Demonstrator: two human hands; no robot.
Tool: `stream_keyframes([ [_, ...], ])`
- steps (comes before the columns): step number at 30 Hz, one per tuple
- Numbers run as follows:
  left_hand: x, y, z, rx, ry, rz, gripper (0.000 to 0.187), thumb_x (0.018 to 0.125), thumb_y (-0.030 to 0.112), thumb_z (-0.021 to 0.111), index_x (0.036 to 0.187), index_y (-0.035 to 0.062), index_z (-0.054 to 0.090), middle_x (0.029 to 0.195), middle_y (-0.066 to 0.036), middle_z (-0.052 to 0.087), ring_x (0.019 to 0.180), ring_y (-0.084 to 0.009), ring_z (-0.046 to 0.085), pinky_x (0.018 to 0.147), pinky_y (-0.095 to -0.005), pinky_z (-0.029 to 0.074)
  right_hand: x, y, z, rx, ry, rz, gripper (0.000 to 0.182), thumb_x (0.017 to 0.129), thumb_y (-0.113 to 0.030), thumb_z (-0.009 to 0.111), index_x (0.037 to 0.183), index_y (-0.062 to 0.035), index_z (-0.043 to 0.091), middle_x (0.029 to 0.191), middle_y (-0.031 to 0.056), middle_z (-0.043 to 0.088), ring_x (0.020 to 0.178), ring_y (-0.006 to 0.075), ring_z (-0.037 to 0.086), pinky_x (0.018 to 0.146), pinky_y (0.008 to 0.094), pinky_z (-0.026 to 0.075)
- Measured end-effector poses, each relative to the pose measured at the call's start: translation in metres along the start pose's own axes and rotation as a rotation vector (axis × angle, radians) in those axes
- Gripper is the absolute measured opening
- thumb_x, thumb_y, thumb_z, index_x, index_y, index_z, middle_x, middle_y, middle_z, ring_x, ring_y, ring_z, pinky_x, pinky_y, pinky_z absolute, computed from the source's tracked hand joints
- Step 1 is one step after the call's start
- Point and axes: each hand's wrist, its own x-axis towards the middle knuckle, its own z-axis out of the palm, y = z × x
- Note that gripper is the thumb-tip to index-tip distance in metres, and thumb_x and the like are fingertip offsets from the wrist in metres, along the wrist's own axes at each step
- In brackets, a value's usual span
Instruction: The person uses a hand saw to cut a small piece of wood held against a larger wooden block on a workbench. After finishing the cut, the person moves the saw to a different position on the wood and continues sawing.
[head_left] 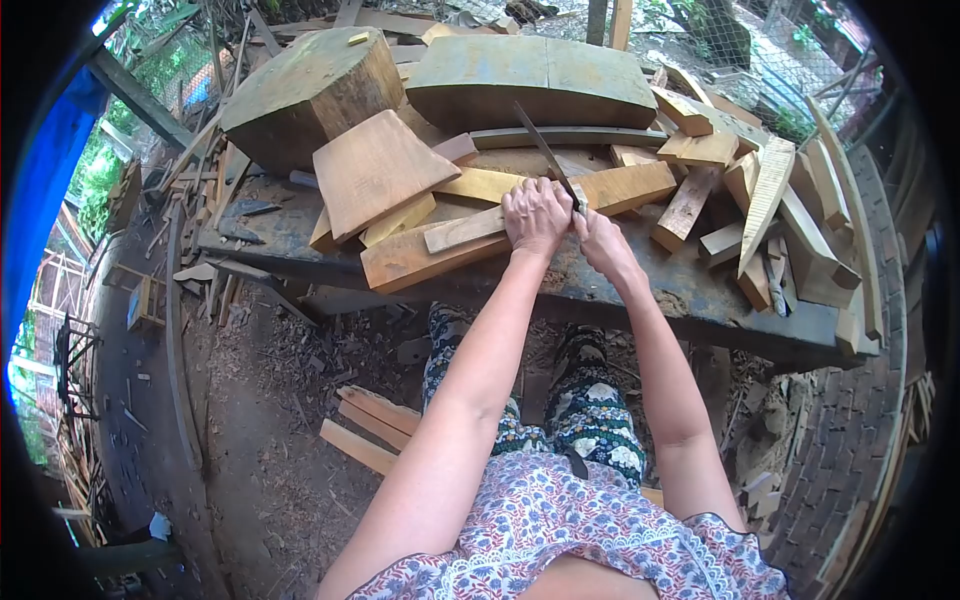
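My right hand (606, 250) is closed around the handle of a handsaw (545, 150), whose long, tapering dark blade points away from me. Beside it, my left hand (537, 214) grips a short wooden strip (466, 230) and presses it down on a thick wooden beam (405, 262). The blade stands just right of my left fingers, near the strip's end; whether it is cutting into the wood cannot be seen. The beam lies slantwise across the dark workbench (330, 268), its far end reaching to the right past both hands.
A trapezoid board (375, 170) leans left of my hands. Behind stand a big wood block (300, 95) and a long curved block (530, 78). Offcuts (690, 200) pile up on the right, with a pale pointed wedge (768, 200). Planks (370, 430) lie on the chip-strewn ground.
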Motion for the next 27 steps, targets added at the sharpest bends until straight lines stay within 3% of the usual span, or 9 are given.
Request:
stream_keyframes([
  [3,-0.001,0.000,0.000,0.021,0.074,0.033,0.025,0.084,0.029,0.050,0.073,0.0092,0.061,0.075,-0.011,0.062,0.073,-0.0278,0.061,0.071,-0.0413,0.044,-0.006,0.006,0.014,-0.027,0.151,-0.061,0.034,0.099,-0.030,0.039,0.104,-0.0007,0.054,0.096,0.0291,0.062,0.096,0.0466,0.057,0.077,0.0532,0.044],
  [17,-0.001,0.000,-0.001,0.010,0.022,0.023,0.025,0.084,0.029,0.050,0.076,0.0089,0.062,0.077,-0.012,0.062,0.074,-0.0284,0.061,0.071,-0.0415,0.044,0.005,-0.002,0.010,-0.107,0.072,0.071,0.038,0.098,-0.034,0.042,0.105,-0.0008,0.059,0.099,0.0292,0.063,0.098,0.0464,0.058,0.083,0.0549,0.046],
  [27,-0.002,-0.002,0.002,-0.004,0.064,0.043,0.023,0.080,0.028,0.053,0.075,0.0083,0.061,0.075,-0.011,0.062,0.073,-0.0284,0.061,0.070,-0.0414,0.044,-0.006,0.004,0.020,0.043,0.150,-0.012,0.035,0.099,-0.030,0.039,0.106,0.0000,0.055,0.099,0.0295,0.061,0.098,0.0480,0.056,0.081,0.0552,0.043],
])
